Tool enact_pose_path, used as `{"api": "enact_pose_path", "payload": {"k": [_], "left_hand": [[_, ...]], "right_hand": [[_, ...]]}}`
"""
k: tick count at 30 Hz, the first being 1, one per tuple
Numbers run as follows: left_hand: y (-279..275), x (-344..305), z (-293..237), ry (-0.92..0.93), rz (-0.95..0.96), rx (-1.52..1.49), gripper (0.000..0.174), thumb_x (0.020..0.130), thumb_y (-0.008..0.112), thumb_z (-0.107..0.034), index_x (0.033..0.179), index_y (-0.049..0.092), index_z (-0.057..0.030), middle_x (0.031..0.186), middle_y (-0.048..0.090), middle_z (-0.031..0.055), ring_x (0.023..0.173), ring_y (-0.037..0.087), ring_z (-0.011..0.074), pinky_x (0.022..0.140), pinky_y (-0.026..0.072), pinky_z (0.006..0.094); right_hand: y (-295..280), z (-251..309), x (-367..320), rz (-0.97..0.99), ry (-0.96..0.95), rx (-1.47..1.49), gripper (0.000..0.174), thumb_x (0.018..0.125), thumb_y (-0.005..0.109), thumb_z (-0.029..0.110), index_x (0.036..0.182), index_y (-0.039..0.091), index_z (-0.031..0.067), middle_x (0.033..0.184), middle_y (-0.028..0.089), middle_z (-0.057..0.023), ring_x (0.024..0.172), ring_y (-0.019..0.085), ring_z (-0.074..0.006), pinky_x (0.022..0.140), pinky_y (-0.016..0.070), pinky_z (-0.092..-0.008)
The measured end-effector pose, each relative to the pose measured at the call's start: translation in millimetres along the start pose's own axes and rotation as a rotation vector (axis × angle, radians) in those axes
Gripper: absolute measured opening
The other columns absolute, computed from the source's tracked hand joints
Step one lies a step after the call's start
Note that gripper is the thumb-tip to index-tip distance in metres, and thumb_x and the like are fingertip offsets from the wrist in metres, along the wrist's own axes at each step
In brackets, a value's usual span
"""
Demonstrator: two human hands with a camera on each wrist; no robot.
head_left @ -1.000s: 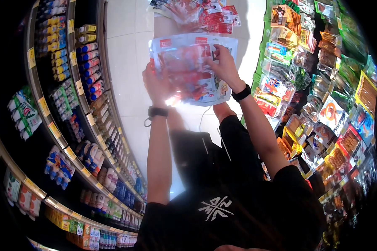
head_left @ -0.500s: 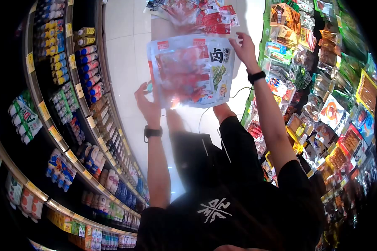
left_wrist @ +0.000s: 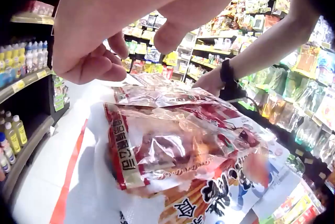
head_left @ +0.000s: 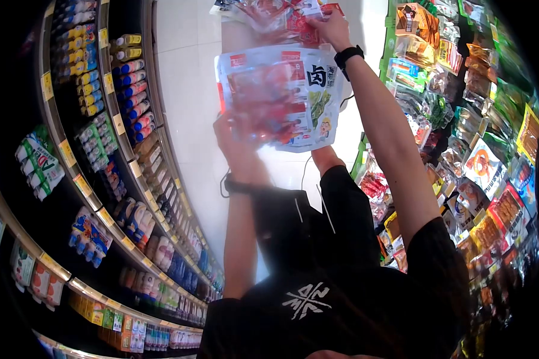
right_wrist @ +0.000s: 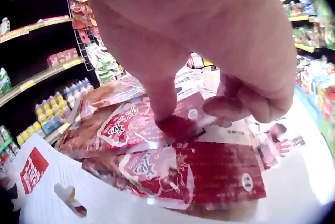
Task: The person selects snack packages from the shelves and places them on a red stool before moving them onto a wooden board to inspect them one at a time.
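A large white printed bag (head_left: 318, 134) lies in front of the person, with a green picture and dark characters on its right side. In the left wrist view, a clear and red snack packet (left_wrist: 170, 153) lies over white printed packaging. Beyond the bag, my right hand (head_left: 332, 31) pinches the corner of a red snack packet (right_wrist: 180, 124) between thumb and fingers. Another red packet (right_wrist: 225, 177) lies beside it on white packaging. At the bag's near left edge is my left hand (head_left: 227, 136), loosely curled above the packets with nothing visible in it.
Shelves of bottles (head_left: 136, 99) and drink packs (head_left: 88, 236) line the left side. On the right, a green-edged display (head_left: 391, 36) holds many bagged snacks (head_left: 485, 161). A dark cable hangs near the bag's right edge.
My right hand has moved from the bag's right side forward to the red packets and now pinches one. My left hand has shifted slightly right, against the bag's near left edge.
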State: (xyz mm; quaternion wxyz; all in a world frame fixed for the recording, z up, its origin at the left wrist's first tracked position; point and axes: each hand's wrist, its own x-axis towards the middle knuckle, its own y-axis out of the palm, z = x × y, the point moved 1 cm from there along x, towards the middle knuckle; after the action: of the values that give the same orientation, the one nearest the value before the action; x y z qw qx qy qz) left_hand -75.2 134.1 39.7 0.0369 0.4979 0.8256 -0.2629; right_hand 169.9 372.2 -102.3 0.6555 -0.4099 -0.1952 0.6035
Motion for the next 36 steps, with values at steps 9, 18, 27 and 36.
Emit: {"api": "enact_pose_path", "payload": {"k": [9,18,27,36], "left_hand": [[-7,13,15,0.103,0.027,0.280,0.038,0.085,0.069,-0.021,0.116,0.056,-0.0019,0.102,0.054,0.0071,0.084,0.052,0.0160,0.078,0.0443,0.0321],[-12,5,34,0.151,0.010,0.319,0.037,0.085,0.068,-0.021,0.115,0.057,-0.0022,0.103,0.054,0.0077,0.084,0.053,0.0168,0.077,0.0444,0.0316],[-12,-6,-19,-0.027,0.156,0.009,0.032,0.091,0.059,-0.017,0.118,0.055,-0.0010,0.113,0.057,0.0080,0.092,0.056,0.0164,0.081,0.0449,0.0294],[-19,-38,-2,-0.498,0.615,-0.628,0.047,0.100,0.041,-0.033,0.136,0.040,-0.0030,0.127,0.053,0.0074,0.108,0.056,0.0148,0.092,0.0458,0.0314]], "right_hand": [[-59,60,-2,0.000,-0.035,0.409,0.022,0.085,0.063,0.019,0.078,0.060,-0.0011,0.066,0.063,-0.0080,0.054,0.055,-0.0120,0.051,0.0438,-0.0266],[-95,98,-30,-0.181,-0.187,0.628,0.015,0.088,0.062,0.013,0.082,0.055,-0.0001,0.070,0.059,-0.0023,0.064,0.055,-0.0079,0.057,0.0438,-0.0228],[-141,116,-90,-0.054,-0.272,0.922,0.024,0.088,0.064,0.020,0.102,0.056,0.0017,0.096,0.064,-0.0102,0.088,0.061,-0.0152,0.078,0.0491,-0.0293],[-112,74,-282,0.538,0.290,1.516,0.009,0.094,0.051,0.002,0.102,0.050,0.0047,0.103,0.060,-0.0040,0.093,0.057,-0.0097,0.083,0.0435,-0.0245]]}}
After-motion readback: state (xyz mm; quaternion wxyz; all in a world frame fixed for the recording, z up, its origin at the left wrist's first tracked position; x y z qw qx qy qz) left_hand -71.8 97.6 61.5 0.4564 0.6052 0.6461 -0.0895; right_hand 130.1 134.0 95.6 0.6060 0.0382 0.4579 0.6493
